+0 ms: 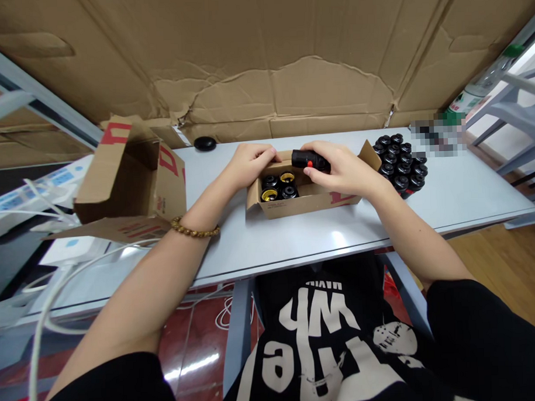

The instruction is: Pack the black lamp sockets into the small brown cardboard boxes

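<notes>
Flashlight [307,159] and clustered cylinders [400,163] flank carton's raised flap [370,155].

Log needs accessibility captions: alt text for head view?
The right hand holds a red-dotted black cylinder over an open brown cardboard box showing four black cylinders inside, two gold-rimmed; the left hand is at the box's left end. On the pale table, clustered black cylinders stand right, an open brown cardboard carton left.

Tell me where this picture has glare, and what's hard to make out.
In the head view, white glare marks the table near its front edge and the red floor; in the same view, a pixelated patch hides detail beside the bottle, and small print on the middle box is unreadable.
</notes>
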A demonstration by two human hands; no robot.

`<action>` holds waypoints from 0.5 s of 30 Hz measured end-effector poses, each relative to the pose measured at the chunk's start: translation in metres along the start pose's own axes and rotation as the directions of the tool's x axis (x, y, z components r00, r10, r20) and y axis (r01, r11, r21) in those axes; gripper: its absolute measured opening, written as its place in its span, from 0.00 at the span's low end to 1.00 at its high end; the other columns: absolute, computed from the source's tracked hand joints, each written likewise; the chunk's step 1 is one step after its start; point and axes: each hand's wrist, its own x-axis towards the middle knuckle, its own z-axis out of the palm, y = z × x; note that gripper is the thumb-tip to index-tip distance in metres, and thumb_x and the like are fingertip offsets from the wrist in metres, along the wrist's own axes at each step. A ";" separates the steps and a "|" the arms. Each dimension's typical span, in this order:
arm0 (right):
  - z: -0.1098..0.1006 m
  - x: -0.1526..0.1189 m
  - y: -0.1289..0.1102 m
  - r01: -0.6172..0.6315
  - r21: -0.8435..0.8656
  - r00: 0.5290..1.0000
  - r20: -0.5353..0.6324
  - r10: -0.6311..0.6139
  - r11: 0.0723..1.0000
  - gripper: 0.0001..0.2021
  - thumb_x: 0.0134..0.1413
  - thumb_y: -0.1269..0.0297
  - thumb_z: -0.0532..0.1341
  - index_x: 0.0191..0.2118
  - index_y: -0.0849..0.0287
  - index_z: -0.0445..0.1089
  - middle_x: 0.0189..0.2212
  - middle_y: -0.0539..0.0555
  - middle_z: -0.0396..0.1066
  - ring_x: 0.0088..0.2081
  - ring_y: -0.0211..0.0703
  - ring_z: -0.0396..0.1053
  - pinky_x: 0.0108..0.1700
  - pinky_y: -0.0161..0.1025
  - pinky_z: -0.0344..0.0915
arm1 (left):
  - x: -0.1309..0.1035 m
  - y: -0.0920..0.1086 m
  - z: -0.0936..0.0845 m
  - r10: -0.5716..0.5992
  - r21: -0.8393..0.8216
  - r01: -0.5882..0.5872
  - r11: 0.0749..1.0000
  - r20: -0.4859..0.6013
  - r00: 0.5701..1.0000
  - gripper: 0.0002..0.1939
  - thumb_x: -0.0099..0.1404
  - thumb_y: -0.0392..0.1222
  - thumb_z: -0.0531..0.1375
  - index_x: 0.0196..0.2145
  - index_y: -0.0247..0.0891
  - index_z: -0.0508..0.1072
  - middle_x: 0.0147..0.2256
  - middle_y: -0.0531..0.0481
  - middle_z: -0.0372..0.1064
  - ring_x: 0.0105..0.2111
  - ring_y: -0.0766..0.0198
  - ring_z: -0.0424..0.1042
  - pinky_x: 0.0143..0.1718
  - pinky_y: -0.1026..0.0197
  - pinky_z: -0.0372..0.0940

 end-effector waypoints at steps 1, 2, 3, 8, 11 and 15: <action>0.001 0.000 0.001 0.010 0.000 1.000 -0.001 -0.010 1.000 0.21 0.73 0.54 0.59 0.62 0.58 0.75 0.55 0.64 0.84 0.53 0.62 0.80 0.60 0.58 0.72 | 0.000 0.000 0.000 0.003 -0.001 -0.003 1.000 -0.002 1.000 0.26 0.73 0.58 0.55 0.35 0.38 0.87 0.39 0.43 0.88 0.42 0.51 0.80 0.49 0.53 0.68; 0.002 0.001 0.003 0.017 0.001 1.000 -0.004 -0.017 1.000 0.22 0.73 0.54 0.59 0.63 0.59 0.76 0.56 0.65 0.84 0.54 0.62 0.80 0.60 0.58 0.72 | 0.000 0.000 0.000 0.003 -0.005 -0.003 1.000 -0.003 1.000 0.26 0.73 0.58 0.55 0.35 0.38 0.87 0.39 0.43 0.88 0.42 0.51 0.80 0.49 0.53 0.68; 0.003 0.001 0.003 0.020 0.004 1.000 -0.007 -0.020 1.000 0.22 0.73 0.54 0.58 0.63 0.60 0.75 0.57 0.66 0.84 0.55 0.63 0.80 0.61 0.59 0.72 | 0.000 0.000 0.000 0.002 -0.010 -0.002 1.000 -0.003 1.000 0.26 0.72 0.58 0.55 0.35 0.38 0.86 0.39 0.43 0.88 0.42 0.51 0.80 0.49 0.53 0.68; 0.004 0.000 0.003 0.005 0.022 1.000 -0.019 -0.005 1.000 0.24 0.75 0.51 0.58 0.65 0.60 0.75 0.60 0.67 0.84 0.59 0.65 0.80 0.63 0.62 0.72 | 0.001 -0.001 0.001 -0.002 -0.021 0.002 1.000 0.004 1.000 0.26 0.72 0.58 0.55 0.34 0.38 0.86 0.39 0.43 0.88 0.41 0.51 0.80 0.49 0.53 0.68; 0.002 0.000 0.001 -0.010 0.035 1.000 -0.015 0.011 0.999 0.26 0.77 0.47 0.56 0.66 0.59 0.75 0.61 0.67 0.84 0.60 0.66 0.80 0.65 0.63 0.72 | 0.002 -0.003 0.002 0.007 -0.012 -0.008 1.000 -0.002 1.000 0.25 0.72 0.57 0.55 0.34 0.38 0.86 0.38 0.44 0.87 0.40 0.51 0.80 0.48 0.52 0.68; 0.001 0.000 0.001 0.008 0.037 1.000 -0.006 -0.008 0.999 0.25 0.78 0.49 0.55 0.65 0.59 0.77 0.62 0.66 0.83 0.61 0.66 0.79 0.66 0.63 0.72 | 0.003 -0.005 0.003 0.017 -0.006 -0.017 1.000 -0.012 1.000 0.24 0.72 0.56 0.55 0.34 0.39 0.86 0.37 0.44 0.87 0.41 0.51 0.81 0.49 0.52 0.69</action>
